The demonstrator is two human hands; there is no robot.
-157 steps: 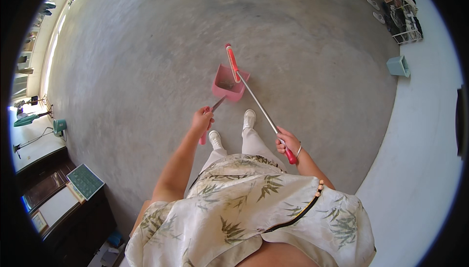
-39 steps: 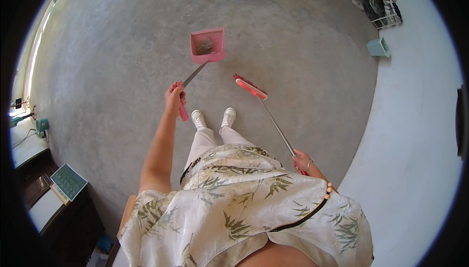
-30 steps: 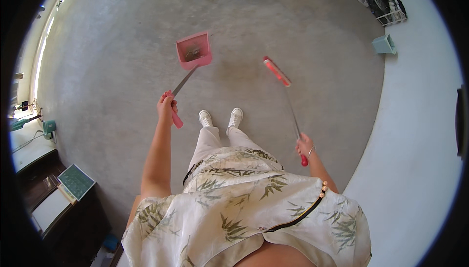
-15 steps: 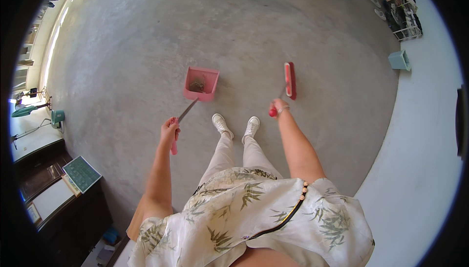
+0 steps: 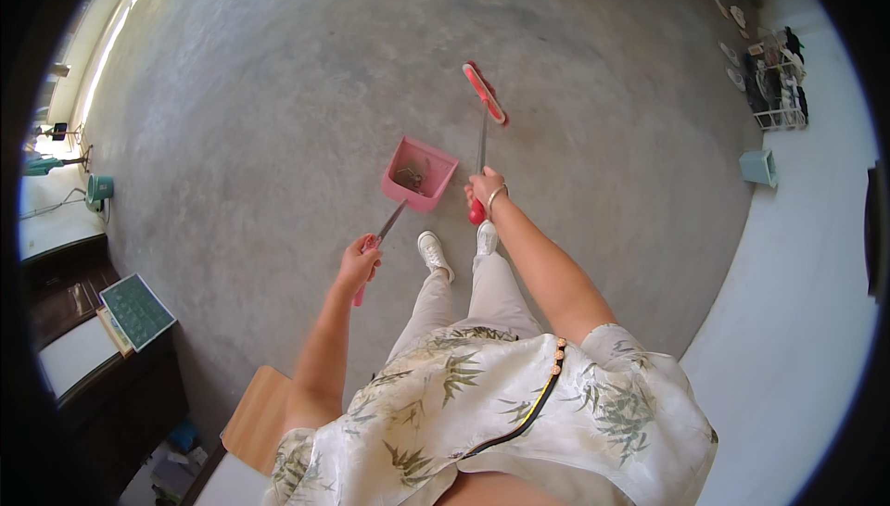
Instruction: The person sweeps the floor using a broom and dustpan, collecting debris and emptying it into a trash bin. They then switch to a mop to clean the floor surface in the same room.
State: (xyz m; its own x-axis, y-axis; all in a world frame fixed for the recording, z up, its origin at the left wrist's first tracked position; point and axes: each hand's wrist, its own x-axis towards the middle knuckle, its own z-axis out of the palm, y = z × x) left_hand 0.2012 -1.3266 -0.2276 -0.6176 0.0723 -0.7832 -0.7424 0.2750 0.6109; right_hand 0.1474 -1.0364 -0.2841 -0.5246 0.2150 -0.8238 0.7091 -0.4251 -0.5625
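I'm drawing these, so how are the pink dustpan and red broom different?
The dustpan is a wide pink scoop; the broom has a narrow red head edged in white. The dustpan holds debris and is nearer the shoes; the broom's head is farther out. The left hand grips the dustpan, the right hand the broom. Both have a grey shaft.

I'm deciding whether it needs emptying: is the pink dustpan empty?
Not empty: some greyish debris shows inside the pink dustpan.

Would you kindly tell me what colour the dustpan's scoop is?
The dustpan's scoop is pink, best seen in the head view.
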